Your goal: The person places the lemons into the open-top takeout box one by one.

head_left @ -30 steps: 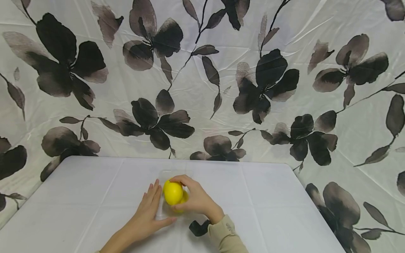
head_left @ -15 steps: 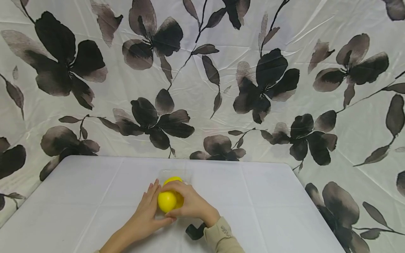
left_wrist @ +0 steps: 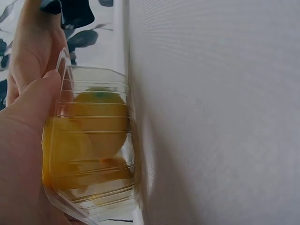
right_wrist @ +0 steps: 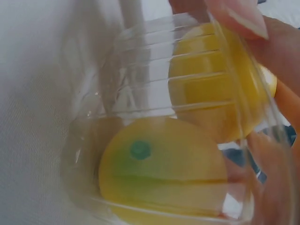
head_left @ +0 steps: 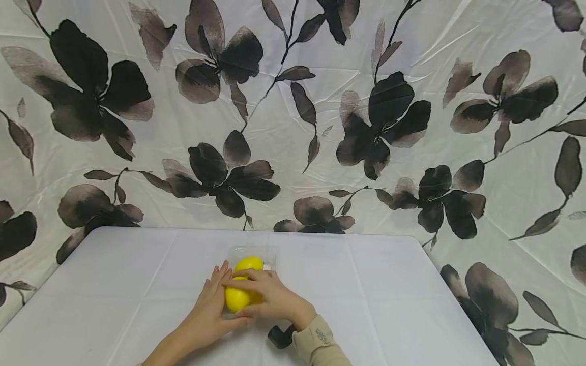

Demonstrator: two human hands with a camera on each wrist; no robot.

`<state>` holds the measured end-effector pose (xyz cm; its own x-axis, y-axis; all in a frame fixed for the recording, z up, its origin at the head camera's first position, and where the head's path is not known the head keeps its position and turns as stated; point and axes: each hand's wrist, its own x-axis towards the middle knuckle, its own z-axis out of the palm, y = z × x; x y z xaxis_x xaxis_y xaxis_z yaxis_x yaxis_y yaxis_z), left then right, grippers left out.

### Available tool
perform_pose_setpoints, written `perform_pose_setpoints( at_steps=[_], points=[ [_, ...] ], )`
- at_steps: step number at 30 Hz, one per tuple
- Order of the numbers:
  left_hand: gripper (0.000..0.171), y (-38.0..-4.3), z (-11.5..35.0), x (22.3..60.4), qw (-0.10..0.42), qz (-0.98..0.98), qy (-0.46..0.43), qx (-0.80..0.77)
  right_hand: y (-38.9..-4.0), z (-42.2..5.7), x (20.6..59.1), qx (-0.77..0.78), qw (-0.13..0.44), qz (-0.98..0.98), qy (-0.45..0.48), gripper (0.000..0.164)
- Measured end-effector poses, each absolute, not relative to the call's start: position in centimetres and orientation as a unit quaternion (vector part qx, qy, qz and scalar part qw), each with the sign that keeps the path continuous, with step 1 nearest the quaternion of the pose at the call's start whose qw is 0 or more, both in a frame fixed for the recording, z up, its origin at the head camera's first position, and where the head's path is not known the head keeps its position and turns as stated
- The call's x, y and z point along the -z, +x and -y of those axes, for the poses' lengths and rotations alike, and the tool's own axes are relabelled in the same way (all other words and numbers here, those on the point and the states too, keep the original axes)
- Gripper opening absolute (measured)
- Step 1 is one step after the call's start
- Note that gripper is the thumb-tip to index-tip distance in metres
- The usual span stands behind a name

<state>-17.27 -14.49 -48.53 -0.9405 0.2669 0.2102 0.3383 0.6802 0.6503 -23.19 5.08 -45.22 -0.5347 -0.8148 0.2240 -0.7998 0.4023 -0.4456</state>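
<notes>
A clear plastic box [left_wrist: 98, 75] stands on the table with yellow lemons in it. My left hand [head_left: 208, 305] lies along its left side, fingers straight, thumb stretched across the near end. From the right, my right hand [head_left: 274, 297] reaches over the box and grips the near lemon [head_left: 236, 297] between fingers and thumb, low in the box. Beyond it a second lemon [head_left: 248, 263] sits at the far end. Through the ribbed wall, the right wrist view shows a lemon [right_wrist: 164, 173] with a green tip. The right hand's fingers partly hide the box.
The box rests on a white-covered table [head_left: 366, 305]. A black device [head_left: 280, 337] sits at the right wrist, close over the tabletop. Behind the table's far edge hangs a floral cloth [head_left: 293, 127].
My right hand has brought the lemon nearer and lower, down to the near end of the box, uncovering the far lemon. The left hand has stayed by the box.
</notes>
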Motion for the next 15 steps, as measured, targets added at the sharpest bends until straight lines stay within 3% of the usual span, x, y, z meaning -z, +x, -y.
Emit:
perform_pose_setpoints(
  at_steps=[7,15],
  points=[
    [0.113,-17.29,14.46,48.40,0.054,0.918,-0.170,0.356,-23.18,-4.93,45.46,0.256,0.000,-0.835,-0.487,0.046],
    [0.117,-17.25,14.48,48.11,0.051,0.919,-0.164,0.355,-22.81,-4.29,45.60,0.210,-0.022,-0.866,-0.453,0.058]
  ],
)
